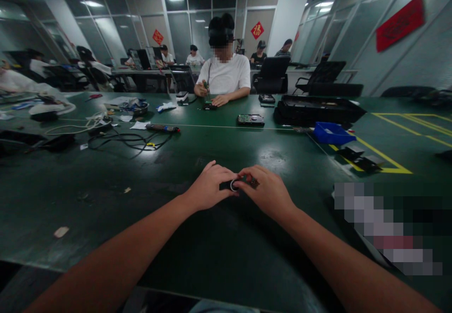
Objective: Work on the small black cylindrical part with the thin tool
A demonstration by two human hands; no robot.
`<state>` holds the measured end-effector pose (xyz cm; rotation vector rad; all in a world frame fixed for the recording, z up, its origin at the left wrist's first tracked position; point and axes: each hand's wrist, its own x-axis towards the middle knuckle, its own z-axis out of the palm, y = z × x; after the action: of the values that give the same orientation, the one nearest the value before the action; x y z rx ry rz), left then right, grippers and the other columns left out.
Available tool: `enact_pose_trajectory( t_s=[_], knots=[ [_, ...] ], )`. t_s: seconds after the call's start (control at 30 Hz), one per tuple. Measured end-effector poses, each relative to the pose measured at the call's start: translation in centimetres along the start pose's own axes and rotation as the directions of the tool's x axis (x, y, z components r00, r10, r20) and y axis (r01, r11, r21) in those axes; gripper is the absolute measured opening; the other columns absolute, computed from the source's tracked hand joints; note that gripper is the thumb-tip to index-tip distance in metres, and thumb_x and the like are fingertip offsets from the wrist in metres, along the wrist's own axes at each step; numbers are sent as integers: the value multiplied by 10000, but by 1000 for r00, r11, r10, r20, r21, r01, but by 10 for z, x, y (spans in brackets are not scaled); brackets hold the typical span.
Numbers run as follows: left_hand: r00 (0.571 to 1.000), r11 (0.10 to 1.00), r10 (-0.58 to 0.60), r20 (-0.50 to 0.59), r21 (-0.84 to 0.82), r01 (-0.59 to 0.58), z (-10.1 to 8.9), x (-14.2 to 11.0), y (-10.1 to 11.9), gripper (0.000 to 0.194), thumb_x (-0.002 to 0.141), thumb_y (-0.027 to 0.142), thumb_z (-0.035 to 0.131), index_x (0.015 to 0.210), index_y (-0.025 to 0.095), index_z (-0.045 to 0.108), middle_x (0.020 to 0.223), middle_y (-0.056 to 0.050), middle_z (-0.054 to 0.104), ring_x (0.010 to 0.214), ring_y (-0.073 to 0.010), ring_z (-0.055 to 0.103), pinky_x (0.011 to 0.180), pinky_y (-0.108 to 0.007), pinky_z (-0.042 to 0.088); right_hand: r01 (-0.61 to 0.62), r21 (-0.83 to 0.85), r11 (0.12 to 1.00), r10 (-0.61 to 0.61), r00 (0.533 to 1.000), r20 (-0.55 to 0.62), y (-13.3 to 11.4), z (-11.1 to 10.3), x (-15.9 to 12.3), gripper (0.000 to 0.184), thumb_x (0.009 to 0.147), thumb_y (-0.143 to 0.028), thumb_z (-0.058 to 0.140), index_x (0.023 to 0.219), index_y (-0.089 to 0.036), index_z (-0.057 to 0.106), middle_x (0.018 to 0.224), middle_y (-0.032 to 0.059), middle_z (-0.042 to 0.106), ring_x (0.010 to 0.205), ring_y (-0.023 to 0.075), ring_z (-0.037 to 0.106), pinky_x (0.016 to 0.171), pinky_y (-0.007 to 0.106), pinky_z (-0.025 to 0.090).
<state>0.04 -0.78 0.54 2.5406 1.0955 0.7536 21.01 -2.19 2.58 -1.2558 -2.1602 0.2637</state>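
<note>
Silver ring [232, 185]: our right fingers [244, 187] pinch its right edge; our left fingers [225, 177] hold the dark part [224, 186] left of it.

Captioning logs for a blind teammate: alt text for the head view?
Left hand and right hand pinch a small dark part with a pale ring, over a green table. Opposite is a person in a white shirt.

Two bare forearms, the left [137, 242] and the right [328, 242], slim and smooth in outline, taper to narrow wrists. The left hand [208, 187] and right hand [268, 190] are bare too, with slender fingers. Below the near edge of the green table [106, 186] shows a dim, pale grey-blue strip [222, 306]; whether it is clothing is unclear.
</note>
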Motion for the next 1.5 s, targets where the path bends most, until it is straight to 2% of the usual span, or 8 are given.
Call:
enact_pose_trajectory(
  t_s=[0.53,0.67,0.8,0.93,1.07,1.13,1.23,1.5],
  knots=[
    [999,1000,7,47,-18,-6,-1,1,1,299,902,343,716,1189,270,671,1219,-42,711,1167,-243,625,1198,-588,218,18,7,1000,-18,999,33,3,-5,1,136,857,-308,754,963,-236,709,855,8,667,740,155,619,672,283,457],
    [998,1000,16,54,-20,-15,-2,0,2,369,899,300,715,1262,284,649,1242,-38,705,1194,-244,612,1202,-589,204,12,20,1000,-12,1000,4,1,-7,-1,224,855,-348,731,1018,-206,674,871,31,658,745,174,608,680,308,469],
    [1000,1000,-21,-12,-18,20,0,1,1,387,885,303,735,1264,296,658,1235,-34,715,1199,-252,612,1184,-579,240,70,153,986,-52,991,-121,0,-11,-5,245,893,-237,593,1133,-191,600,982,74,642,843,205,612,726,338,497],
    [986,995,-91,-143,-50,85,0,3,-6,387,852,320,782,1224,272,688,1215,-31,737,1150,-251,638,1074,-483,404,86,244,966,-26,971,-239,-3,-15,-8,225,996,-238,456,1139,-216,628,1090,84,633,963,211,618,822,359,499],
    [954,983,-174,-244,-91,157,-1,4,-11,381,828,296,808,1195,263,712,1158,-26,753,1093,-242,654,972,-416,475,65,177,982,-16,965,-263,-8,-17,-8,215,999,-322,518,979,-208,698,955,63,652,886,203,632,767,330,492],
    [945,977,-209,-252,-103,189,-1,4,-12,388,822,282,813,1198,264,714,1142,-25,753,1079,-242,654,957,-412,481,28,160,987,15,964,-264,-10,-17,-8,227,980,-352,556,884,-209,703,793,25,644,707,170,608,651,299,466],
    [938,970,-235,-254,-118,211,-1,4,-12,400,815,257,818,1200,257,714,1139,-26,752,1067,-239,654,955,-408,482,11,175,984,46,948,-315,-11,-17,-10,212,964,-367,584,918,-214,722,692,-12,656,574,139,577,568,277,439],
    [937,971,-233,-261,-118,208,0,4,-14,391,812,248,819,1189,263,716,1137,-26,754,1064,-244,654,955,-423,481,48,286,957,61,932,-359,-5,-9,-15,249,970,-338,600,1166,-228,706,875,21,789,766,184,746,712,310,553]
  ],
)
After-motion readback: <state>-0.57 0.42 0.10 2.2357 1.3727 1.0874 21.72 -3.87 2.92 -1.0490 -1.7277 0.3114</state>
